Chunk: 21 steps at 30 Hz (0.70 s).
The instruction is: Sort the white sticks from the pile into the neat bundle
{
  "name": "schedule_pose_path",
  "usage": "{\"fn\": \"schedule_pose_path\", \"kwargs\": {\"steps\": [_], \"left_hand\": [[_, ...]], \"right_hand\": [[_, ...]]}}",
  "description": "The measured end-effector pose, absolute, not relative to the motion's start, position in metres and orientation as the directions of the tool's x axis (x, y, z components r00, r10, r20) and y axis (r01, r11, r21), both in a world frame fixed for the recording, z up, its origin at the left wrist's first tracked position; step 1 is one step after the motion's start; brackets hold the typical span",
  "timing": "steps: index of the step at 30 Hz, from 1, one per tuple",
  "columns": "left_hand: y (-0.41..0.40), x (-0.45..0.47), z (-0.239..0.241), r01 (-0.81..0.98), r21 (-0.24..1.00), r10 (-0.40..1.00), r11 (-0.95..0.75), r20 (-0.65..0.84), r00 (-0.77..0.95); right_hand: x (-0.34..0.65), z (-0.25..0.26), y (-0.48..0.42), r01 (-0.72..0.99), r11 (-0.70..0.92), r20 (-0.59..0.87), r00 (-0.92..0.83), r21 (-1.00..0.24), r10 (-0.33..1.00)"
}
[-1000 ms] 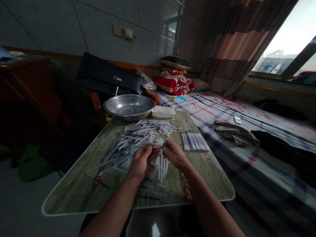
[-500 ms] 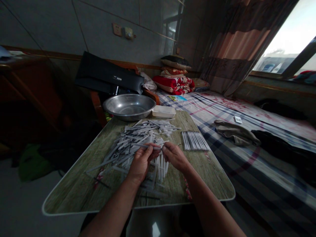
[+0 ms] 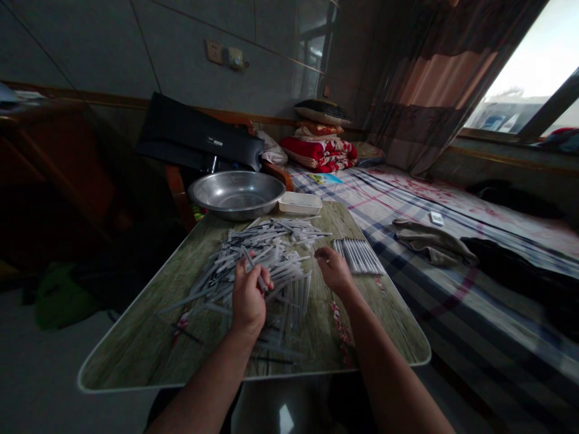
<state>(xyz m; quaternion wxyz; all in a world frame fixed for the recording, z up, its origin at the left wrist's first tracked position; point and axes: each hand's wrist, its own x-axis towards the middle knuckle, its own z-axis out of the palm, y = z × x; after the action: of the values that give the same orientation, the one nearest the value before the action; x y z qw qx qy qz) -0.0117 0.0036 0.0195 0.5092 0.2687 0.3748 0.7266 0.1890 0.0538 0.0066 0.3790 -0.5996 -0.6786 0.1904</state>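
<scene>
My left hand (image 3: 250,295) is closed around a thin, pale, pen-like tube (image 3: 254,269), which slants up past the thumb over the pile. To its right, my right hand (image 3: 333,270) hovers above the table with thumb and fingers pinched together; whatever is between them is too small to make out. A loose pile of thin whitish tubes (image 3: 244,247), with some dark slender pieces among them, spreads under and beyond the left hand. Just beyond the right hand lies a neat row of white pen-like sticks (image 3: 359,258) with dark far ends.
On the table (image 3: 149,343), a wide steel basin (image 3: 235,208) and a shallow white plastic tray (image 3: 300,204) stand at the far edge. A bed (image 3: 452,301) with a checked sheet adjoins the right side. A dark case (image 3: 190,135) leans behind the basin.
My hands were together over the pile and have come apart. The left went left, tilting the tube more steeply; the right went right, towards the row of sticks.
</scene>
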Motion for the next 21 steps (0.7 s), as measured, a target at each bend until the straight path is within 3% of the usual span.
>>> {"fn": "schedule_pose_path", "kwargs": {"steps": [5, 9, 14, 21], "left_hand": [[0.004, -0.011, 0.019, -0.556, 0.805, 0.947, -0.205, 0.020, -0.320], [0.005, -0.012, 0.016, -0.561, 0.798, 0.948, -0.220, 0.039, -0.315], [0.004, -0.011, 0.018, -0.562, 0.799, 0.950, -0.214, 0.037, -0.310], [0.004, -0.011, 0.017, -0.561, 0.803, 0.951, -0.200, 0.022, -0.308]], "right_hand": [[0.172, -0.004, 0.057, 0.797, 0.306, 0.208, -0.229, -0.520, 0.951], [0.163, -0.012, 0.058, 0.861, 0.263, 0.112, -0.238, -0.435, 0.965], [0.163, -0.011, 0.059, 0.879, 0.229, 0.074, -0.218, -0.418, 0.973], [0.161, -0.008, 0.062, 0.820, 0.311, 0.128, -0.286, -0.479, 0.950]]}}
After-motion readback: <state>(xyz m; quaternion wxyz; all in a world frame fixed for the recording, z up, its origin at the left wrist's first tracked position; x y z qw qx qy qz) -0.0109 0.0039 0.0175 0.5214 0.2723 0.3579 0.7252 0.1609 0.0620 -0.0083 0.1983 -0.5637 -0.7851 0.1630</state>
